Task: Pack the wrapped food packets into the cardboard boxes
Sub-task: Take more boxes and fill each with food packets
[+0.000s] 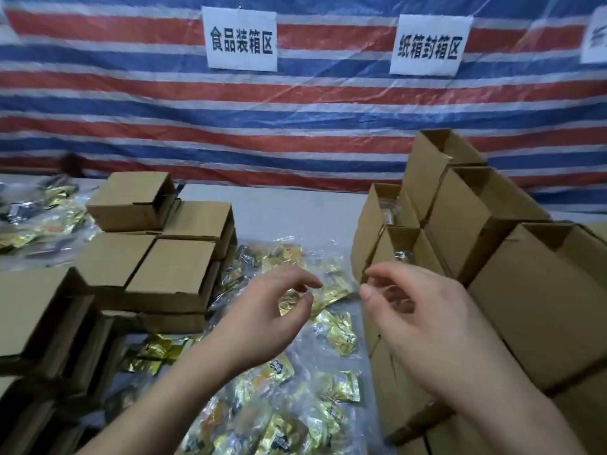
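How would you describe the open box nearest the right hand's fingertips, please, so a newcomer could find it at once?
Start at the cluster of open cardboard boxes standing on the right of the table. The open box is the low one at the cluster's front left corner, just behind the right hand. Unlike its taller neighbours behind, shiny packets show inside its mouth.

Both forearms run out of the bottom edge. A third sign (594, 31) is cut by the right edge, its text unreadable. The print on the packets (341, 333) is too small to read. The far-left packet heap (39, 211) is blurred. The boxes (29, 323) at lower left are cropped, their contents hidden.
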